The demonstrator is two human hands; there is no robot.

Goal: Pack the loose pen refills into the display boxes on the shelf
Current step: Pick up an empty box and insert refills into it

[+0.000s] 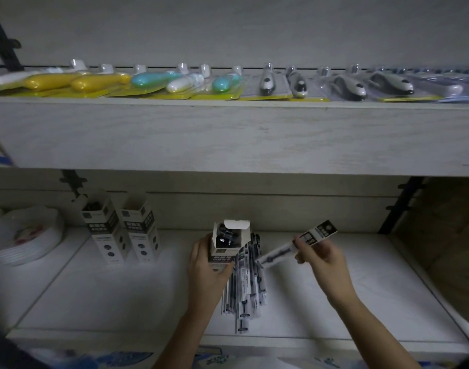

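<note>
Dim white shelf (121,302), pretty murky lighting. Stacked plates (23,235) sit far left, then two display boxes (108,230) parked upright at the back, probably full already. Left hand (209,267) wraps around the open box (229,243) to steady it beside the loose refills (248,286), so it's a short reach. Right hand (323,257) pinches one refill (299,243), angled toward the opening.

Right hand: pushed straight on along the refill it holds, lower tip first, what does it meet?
Likely the pile of loose refills beside the open box, then the left hand gripping that box; depth is unclear, so the refill might pass above.
</note>
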